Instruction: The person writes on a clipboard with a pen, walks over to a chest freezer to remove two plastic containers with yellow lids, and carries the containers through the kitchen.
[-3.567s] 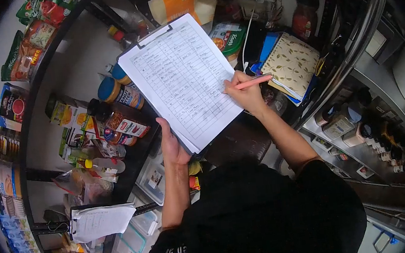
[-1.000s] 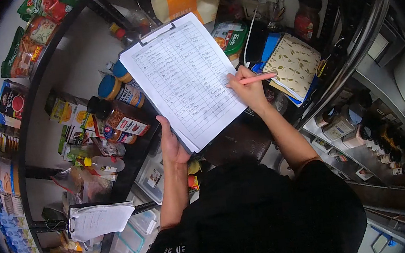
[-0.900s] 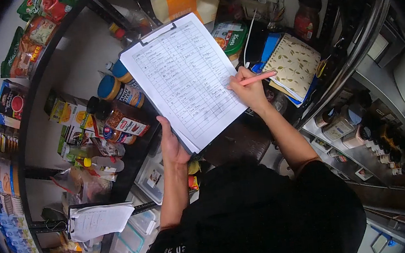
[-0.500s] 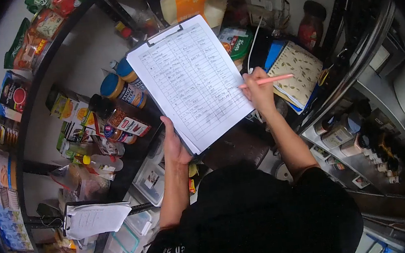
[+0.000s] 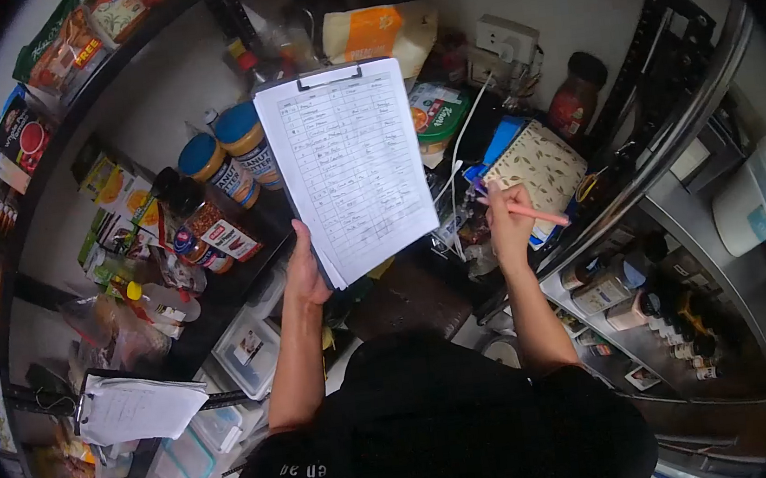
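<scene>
Supporting a dark, flat, metal-clipped clipboard (image 5: 328,73) from its lower left edge, the left hand (image 5: 309,270) appears in the head view with its thumb along the front. Its fingers pass behind the board, where their spread cannot be told. White paper sheets (image 5: 353,172), printed with a ruled table and partly filled with handwriting, lie under the clip. Two blue-lidded peanut butter jars (image 5: 247,146) stand just beside the board.

The right hand (image 5: 510,221) is drawn in, fingers curled, with a slim peach-pink pen (image 5: 544,215) gripped between them. This hand is apart from the sheets, near a cream, leaf-patterned spiral notebook (image 5: 543,161); whether the fingertips touch anything there cannot be told.

Assessment: the board is best kept steady and tilted toward the wearer, the left thumb clear of the ruled columns. The pen should be carried lightly, its tip free of the white cable (image 5: 462,151), and each entry kept within its row.
</scene>
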A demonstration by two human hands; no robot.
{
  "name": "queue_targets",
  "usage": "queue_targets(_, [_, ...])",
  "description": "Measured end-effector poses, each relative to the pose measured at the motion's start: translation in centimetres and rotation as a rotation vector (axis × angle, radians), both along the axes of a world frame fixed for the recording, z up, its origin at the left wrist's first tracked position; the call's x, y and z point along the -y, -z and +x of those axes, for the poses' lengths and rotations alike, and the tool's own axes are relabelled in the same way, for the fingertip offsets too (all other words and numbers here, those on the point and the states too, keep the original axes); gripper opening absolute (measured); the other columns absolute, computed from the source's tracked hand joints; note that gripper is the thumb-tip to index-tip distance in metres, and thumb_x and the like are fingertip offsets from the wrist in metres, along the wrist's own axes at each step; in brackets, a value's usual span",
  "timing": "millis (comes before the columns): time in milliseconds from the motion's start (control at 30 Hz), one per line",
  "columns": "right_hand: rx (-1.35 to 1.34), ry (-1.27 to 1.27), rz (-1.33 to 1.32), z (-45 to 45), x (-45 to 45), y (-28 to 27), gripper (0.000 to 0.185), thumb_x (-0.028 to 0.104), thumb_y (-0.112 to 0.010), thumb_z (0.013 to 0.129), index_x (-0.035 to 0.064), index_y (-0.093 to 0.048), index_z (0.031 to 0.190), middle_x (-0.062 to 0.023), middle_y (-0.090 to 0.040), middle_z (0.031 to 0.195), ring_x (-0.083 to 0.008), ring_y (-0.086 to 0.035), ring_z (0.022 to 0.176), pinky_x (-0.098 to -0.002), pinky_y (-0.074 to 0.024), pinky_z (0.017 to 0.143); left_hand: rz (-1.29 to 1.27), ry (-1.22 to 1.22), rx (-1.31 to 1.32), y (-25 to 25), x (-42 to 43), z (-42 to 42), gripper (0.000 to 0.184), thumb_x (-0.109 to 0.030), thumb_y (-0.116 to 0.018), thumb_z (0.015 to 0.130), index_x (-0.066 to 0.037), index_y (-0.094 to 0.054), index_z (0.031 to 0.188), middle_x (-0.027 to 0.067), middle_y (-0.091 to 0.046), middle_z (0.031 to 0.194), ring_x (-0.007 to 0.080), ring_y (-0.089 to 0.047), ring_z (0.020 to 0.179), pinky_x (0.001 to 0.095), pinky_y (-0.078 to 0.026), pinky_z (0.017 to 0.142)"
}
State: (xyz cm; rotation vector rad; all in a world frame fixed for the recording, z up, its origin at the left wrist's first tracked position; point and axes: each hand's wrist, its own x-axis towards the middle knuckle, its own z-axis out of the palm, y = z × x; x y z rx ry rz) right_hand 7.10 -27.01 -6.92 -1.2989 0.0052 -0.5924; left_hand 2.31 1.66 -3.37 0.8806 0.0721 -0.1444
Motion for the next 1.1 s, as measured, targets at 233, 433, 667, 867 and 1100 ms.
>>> queue_targets(233, [0.034, 0.112, -0.338, -6.2, -0.7, 2.5, 0.031, 0.015, -0.067, 0.084, 0.0036, -0.047, 0.064, -0.0011, -0.052, 0.057, -0.0066, -0.045, 0.048, -0.0241, -0.037, 0.046, 0.064, 0.006, 0.05, 1.5, -0.3, 1.8, 0.079, -0.06, -0.033, 0.09, -0.002, -0.022, 0.143, 0.0161, -0.03, 0.145, 0.0301, -0.035, 0.13, 0.0425, -0.033, 0.105])
queue_targets(433, [0.025, -0.003, -0.456, -10.9, -0.4, -3.3, 0.025, 0.01, -0.067, 0.084, 0.0042, -0.048, 0.069, -0.0034, -0.056, 0.058, -0.0062, -0.052, 0.053, -0.0229, -0.0434, 0.05, 0.003, 0.054, 0.012, 4.1, -0.6, 2.6, 0.081, -0.062, -0.033, 0.088, -0.003, -0.022, 0.143, 0.0145, -0.031, 0.145, 0.0295, -0.034, 0.131, 0.0421, -0.031, 0.106])
queue_targets(667, [0.027, 0.043, -0.438, -11.4, 5.5, -1.7, 0.022, 0.008, -0.063, 0.087, 0.004, -0.046, 0.072, -0.0009, -0.049, 0.062, -0.0051, -0.049, 0.057, -0.0215, -0.0477, 0.054, -0.091, 0.099, 0.104, 7.0, -0.9, 3.8, 0.077, -0.062, -0.03, 0.09, -0.008, -0.023, 0.143, 0.0129, -0.036, 0.142, 0.0313, -0.038, 0.129, 0.048, -0.034, 0.104])
queue_targets(867, [-0.1, 0.349, -0.643, -16.7, 7.0, -2.0, 0.031, 0.022, -0.069, 0.083, 0.0049, -0.05, 0.064, -0.0038, -0.053, 0.053, -0.009, -0.048, 0.047, -0.0258, -0.0388, 0.045, -0.016, 0.143, 0.007, 8.2, -2.3, 4.5, 0.075, -0.064, -0.034, 0.088, -0.011, -0.027, 0.141, 0.0135, -0.041, 0.139, 0.0329, -0.045, 0.123, 0.054, -0.046, 0.089])
queue_targets(1100, [-0.3, 0.613, -0.605, -24.4, 2.5, -3.2, 0.029, 0.017, -0.068, 0.084, 0.0032, -0.05, 0.064, -0.007, -0.058, 0.056, -0.0106, -0.052, 0.049, -0.0246, -0.0408, 0.047, -0.058, 0.244, -0.017, 9.4, -4.5, 5.5, 0.074, -0.061, -0.039, 0.088, -0.012, -0.028, 0.141, 0.01, -0.042, 0.139, 0.03, -0.043, 0.125, 0.0584, -0.04, 0.095])
